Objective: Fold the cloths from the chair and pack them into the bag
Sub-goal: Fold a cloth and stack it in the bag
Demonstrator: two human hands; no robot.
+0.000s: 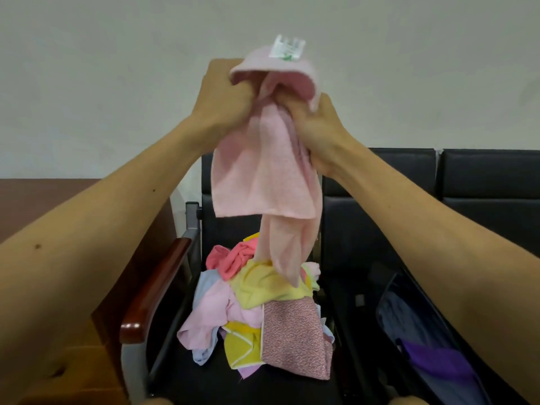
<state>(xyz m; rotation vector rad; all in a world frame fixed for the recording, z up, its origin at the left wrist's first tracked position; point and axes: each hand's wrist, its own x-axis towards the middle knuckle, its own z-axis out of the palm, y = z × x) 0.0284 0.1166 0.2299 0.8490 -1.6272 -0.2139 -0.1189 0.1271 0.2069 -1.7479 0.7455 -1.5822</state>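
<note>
To the left of the chair point(233, 378) stands a brown wooden desk point(43, 206), and the chair's own reddish wooden armrest point(152, 290) is on its left side. High above the chair seat, the left hand point(225, 97) is closed into a fist around the upper edge of a light pink cloth point(263, 171). This cloth hangs down from both hands in front of the chair back, and its lowest corner reaches down to the pile on the seat, though I cannot tell if it touches the pile. A white label point(287, 48) stands up at the top of the pink cloth, above the chair. The right hand point(318, 133), also above the chair and just beside the left hand, has its fingers curled tightly around a bunched part of the same cloth. On the chair seat lies a loose pile of cloths point(204, 320), not folded: a coral cloth point(230, 258) toward the chair back, a yellow cloth point(263, 285) in the middle, and a pink patterned cloth point(295, 337) toward the front edge of the seat. To the right of the chair, on the next black seat point(350, 229), lies a dark bag point(403, 320) that is open, with a purple cloth point(438, 358) inside; the right forearm hides part of it.
</note>
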